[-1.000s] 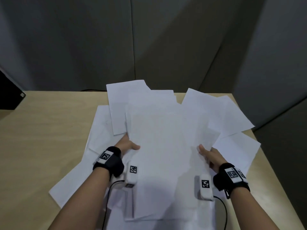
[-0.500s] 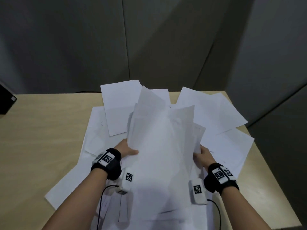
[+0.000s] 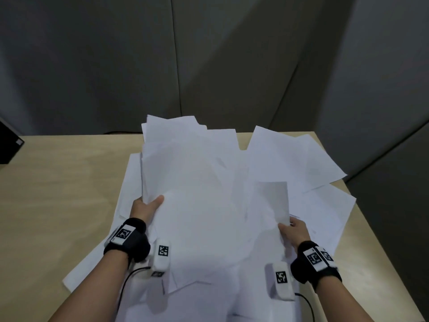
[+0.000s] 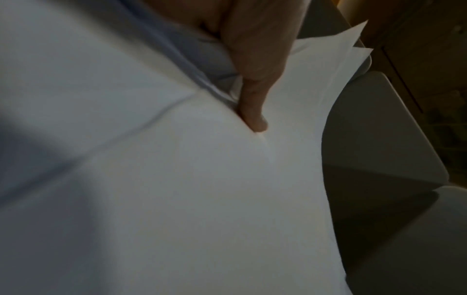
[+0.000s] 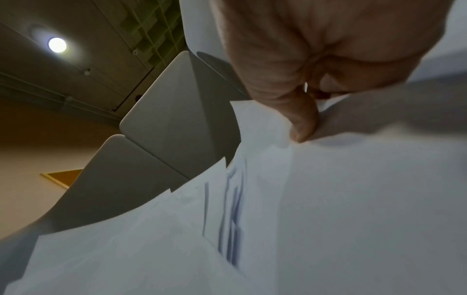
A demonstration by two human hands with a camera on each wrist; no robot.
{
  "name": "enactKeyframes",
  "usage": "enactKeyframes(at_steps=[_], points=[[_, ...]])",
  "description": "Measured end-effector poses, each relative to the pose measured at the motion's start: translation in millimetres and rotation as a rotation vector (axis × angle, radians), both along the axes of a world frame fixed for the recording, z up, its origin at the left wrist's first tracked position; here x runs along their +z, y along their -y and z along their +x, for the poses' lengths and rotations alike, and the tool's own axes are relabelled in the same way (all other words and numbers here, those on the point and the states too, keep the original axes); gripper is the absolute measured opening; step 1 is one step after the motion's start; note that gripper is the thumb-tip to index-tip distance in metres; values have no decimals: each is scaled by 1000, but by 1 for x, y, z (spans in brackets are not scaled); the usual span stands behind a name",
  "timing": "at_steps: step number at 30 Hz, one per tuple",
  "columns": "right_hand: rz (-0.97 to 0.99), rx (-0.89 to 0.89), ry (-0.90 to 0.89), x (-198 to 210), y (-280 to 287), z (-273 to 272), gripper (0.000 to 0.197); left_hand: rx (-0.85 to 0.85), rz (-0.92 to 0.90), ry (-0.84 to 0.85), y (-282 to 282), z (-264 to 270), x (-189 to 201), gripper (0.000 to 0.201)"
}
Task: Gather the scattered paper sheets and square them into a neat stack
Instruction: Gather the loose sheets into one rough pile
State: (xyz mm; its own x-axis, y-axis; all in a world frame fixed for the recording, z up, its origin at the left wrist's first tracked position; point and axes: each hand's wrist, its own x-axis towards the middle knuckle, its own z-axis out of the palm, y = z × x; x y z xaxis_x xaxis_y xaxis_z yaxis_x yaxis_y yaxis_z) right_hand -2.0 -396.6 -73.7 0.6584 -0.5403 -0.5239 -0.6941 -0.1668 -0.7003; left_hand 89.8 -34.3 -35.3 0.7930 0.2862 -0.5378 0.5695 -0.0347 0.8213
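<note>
I hold a loose bundle of white paper sheets (image 3: 204,201) lifted off the table between both hands. My left hand (image 3: 146,205) grips its left edge, thumb on top; the left wrist view shows that thumb (image 4: 252,107) pressing the sheets (image 4: 177,179). My right hand (image 3: 294,231) pinches the right edge, and its thumb (image 5: 300,121) lies on the paper (image 5: 353,199). The sheets in the bundle are fanned and uneven. More sheets (image 3: 285,156) lie scattered on the table at the right, and others (image 3: 127,196) at the left under the bundle.
The light wooden table (image 3: 58,182) has bare wood at the left. Its right edge (image 3: 371,228) runs close to the scattered sheets. Grey partition panels (image 3: 209,66) stand behind the table. A dark object (image 3: 9,145) sits at the far left.
The bundle has been raised from flat on the table, bowed between my hands, then spread wider and shifted left. Both hands keep hold of its edges.
</note>
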Motion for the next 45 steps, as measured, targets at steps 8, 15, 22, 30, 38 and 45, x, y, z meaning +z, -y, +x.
enactKeyframes(at_steps=[8, 15, 22, 30, 38, 45], points=[[53, 49, 48, -2, -47, 18, 13, -305, 12, -180, 4, -8, -6, 53], [-17, 28, 70, 18, -13, 36, 19, -82, 4, -71, -7, -1, -6, 41], [77, -33, 70, 12, -3, 41, 29, 128, -168, -69, -17, 6, -17, 49], [344, 134, 118, 27, -53, 61, 42, -100, -148, -120, 24, 1, -20, 54], [535, 259, -55, 31, -22, 62, 41, -469, -32, -192, 13, 12, -11, 106], [468, 95, 125, 27, -31, 59, 72, -454, -45, -139, 51, 17, -3, 60]])
